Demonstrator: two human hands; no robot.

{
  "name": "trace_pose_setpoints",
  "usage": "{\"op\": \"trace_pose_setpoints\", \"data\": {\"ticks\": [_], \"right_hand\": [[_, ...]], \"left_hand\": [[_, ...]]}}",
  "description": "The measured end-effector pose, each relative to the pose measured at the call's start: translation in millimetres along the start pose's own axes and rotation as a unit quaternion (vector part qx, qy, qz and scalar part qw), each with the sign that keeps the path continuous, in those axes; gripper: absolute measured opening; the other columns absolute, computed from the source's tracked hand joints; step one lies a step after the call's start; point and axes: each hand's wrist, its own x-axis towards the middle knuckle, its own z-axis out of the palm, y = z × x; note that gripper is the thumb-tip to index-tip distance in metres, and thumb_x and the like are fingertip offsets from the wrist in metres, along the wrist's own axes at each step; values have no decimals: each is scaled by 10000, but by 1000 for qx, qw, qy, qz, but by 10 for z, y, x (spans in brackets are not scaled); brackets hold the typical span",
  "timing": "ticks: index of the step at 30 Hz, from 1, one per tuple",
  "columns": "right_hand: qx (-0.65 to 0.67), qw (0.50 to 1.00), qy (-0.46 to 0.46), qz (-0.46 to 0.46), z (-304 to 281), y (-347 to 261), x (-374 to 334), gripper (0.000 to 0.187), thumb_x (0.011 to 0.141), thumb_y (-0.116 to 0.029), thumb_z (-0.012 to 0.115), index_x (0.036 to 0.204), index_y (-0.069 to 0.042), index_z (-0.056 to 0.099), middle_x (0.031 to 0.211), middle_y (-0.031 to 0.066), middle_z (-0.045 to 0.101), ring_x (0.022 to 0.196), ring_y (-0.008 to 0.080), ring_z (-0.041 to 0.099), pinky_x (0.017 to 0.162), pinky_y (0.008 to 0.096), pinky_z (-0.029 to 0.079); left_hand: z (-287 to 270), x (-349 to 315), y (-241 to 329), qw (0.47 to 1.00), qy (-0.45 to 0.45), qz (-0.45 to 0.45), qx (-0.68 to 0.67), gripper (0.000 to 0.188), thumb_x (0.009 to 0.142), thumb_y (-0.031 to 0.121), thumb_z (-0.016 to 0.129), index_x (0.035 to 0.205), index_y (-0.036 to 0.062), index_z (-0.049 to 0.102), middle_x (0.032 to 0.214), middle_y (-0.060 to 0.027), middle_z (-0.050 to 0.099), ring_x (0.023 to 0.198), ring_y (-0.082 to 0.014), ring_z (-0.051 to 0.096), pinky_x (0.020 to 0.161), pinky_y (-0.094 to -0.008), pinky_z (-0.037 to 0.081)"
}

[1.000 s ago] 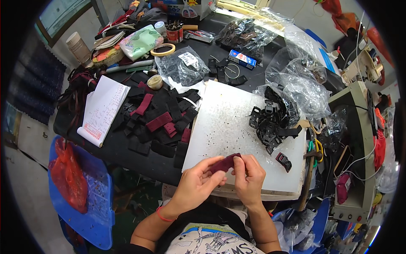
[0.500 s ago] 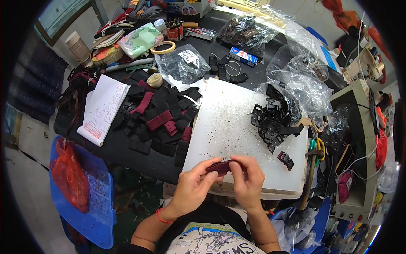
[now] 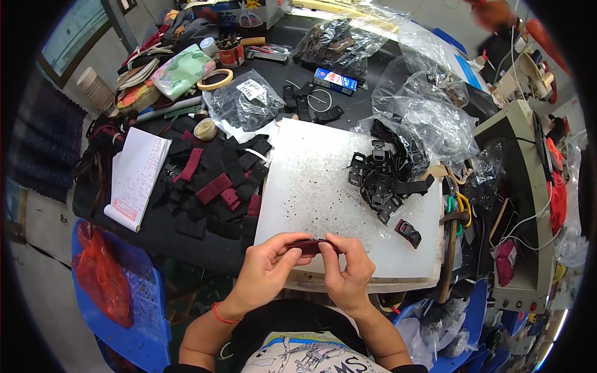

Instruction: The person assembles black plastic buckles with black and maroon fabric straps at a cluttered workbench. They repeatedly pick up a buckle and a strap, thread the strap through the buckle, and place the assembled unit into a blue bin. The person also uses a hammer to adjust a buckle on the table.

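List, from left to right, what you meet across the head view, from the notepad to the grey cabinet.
Handwritten notepad, pile of black and maroon strips, maroon strip held between the left hand and right hand, heap of black buckles, wooden-handled hammer, grey open-fronted cabinet.

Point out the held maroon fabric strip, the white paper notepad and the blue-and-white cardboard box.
Maroon fabric strip [image 3: 308, 247]: head view, middle of its exposed face.
White paper notepad [image 3: 138, 177]: head view, middle of its open page.
Blue-and-white cardboard box [image 3: 335, 81]: head view, its long side.
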Motion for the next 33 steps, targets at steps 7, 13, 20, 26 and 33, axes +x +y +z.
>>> {"op": "trace_pose_setpoints", "data": {"ticks": [7,13,20,26,33], "right_hand": [[-117,990,22,70,-439,197,71,160,826,-37,667,978,-25,620,779,106,590,654,229,577,593,325,464],[-342,931,84,96,-1160,672,159,253,813,-91,680,1054,-42,623,960,124,586,914,286,542,786,375,427],[-361,931,-54,20,-838,631,82,416,842,-123,626,1244,-72,533,1268,175,472,1199,356,416,1019,535,274],[-332,943,28,27,-1222,987,127,322,842,-27,576,1163,3,557,1174,181,558,1126,351,487,974,426,364],[-242,969,-26,-40,-1010,726,643,256,838,-84,618,1086,-23,603,1060,134,601,1023,332,524,878,408,427]], "left_hand": [[199,257,20,938,3,143,315,287,884,62,591,1164,-1,589,1032,-157,660,883,-228,659,768,-310,519],[299,327,-17,889,41,254,380,275,837,47,629,1109,10,616,1082,-168,636,1017,-323,608,876,-371,477],[587,389,-51,834,-14,318,451,253,819,63,642,1065,9,620,1146,-178,591,1164,-383,503,951,-421,437],[921,1186,20,716,-143,435,527,498,789,206,698,1236,72,524,1379,-166,395,1333,-393,296,1054,-527,302],[827,1626,-35,640,-95,409,644,410,794,312,638,1115,79,535,1349,-149,412,1290,-311,354,975,-571,297]]}}
